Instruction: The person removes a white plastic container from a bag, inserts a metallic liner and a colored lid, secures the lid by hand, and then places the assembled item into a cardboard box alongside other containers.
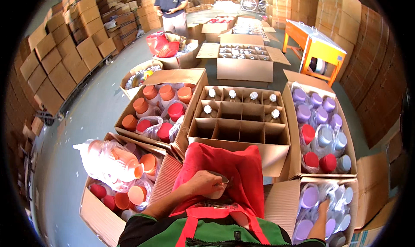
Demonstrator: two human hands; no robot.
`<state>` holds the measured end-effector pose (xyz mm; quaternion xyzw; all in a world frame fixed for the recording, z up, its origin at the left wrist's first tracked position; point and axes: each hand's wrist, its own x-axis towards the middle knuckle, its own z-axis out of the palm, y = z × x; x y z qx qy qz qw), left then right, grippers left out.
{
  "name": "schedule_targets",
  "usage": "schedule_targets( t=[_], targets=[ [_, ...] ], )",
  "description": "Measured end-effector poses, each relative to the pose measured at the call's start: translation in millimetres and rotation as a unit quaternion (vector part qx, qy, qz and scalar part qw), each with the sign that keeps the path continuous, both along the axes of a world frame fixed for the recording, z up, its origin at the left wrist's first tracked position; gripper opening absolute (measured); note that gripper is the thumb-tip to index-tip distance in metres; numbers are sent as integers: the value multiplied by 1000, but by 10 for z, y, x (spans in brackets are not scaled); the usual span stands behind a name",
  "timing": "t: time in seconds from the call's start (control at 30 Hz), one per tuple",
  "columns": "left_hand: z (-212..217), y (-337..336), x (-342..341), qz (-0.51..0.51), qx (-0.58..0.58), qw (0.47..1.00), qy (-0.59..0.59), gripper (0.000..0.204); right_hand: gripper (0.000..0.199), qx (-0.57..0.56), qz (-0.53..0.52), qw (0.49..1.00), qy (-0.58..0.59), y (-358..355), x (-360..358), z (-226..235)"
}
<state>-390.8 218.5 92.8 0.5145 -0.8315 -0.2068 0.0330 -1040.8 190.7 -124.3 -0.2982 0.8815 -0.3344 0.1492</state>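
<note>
At six o'clock in the view, over a red cloth [235, 160], the person's left hand [203, 183] is clamping its fingers on a round, hollow tan object [218, 191] — whether a cup or a roll, I cannot tell. Toward four o'clock, the right hand [323, 207] is resting among purple-capped bottles [309, 197] and clear plastic inside an open carton [355, 204]; its fingertips are hiding in the wrap, so I cannot tell whether they are closing on anything. Just above centre, toward one o'clock, a divided carton [272, 156] is holding six white-capped bottles [232, 96] in its back and middle rows. At three o'clock, another carton [352, 160] is holding purple, red and pale-blue caps. Toward nine o'clock, orange-capped and red-capped bottles [167, 93] are filling one more box, while at eight o'clock a plastic-wrapped bundle [108, 160] is lying across a further box [93, 208]. At eleven o'clock, well apart — beyond the cartons — another person [171, 7] is standing.
</note>
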Motion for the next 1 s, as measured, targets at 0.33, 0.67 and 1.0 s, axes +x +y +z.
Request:
schedule_targets(
  t=[0.33, 0.67, 1.0],
  targets=[
    [-73, -287, 282, 63, -38, 981, 181, 18, 30, 148, 131, 856, 478, 146, 339, 2271],
    [-445, -780, -123, 134, 167, 784, 582, 29, 32, -387, 307, 855, 159, 112, 2506, 4400],
    [832, -1178, 2227, 264, -202, 617, 714, 37, 57, 47, 865, 498, 33, -670, 4081, 2963]
  ],
)
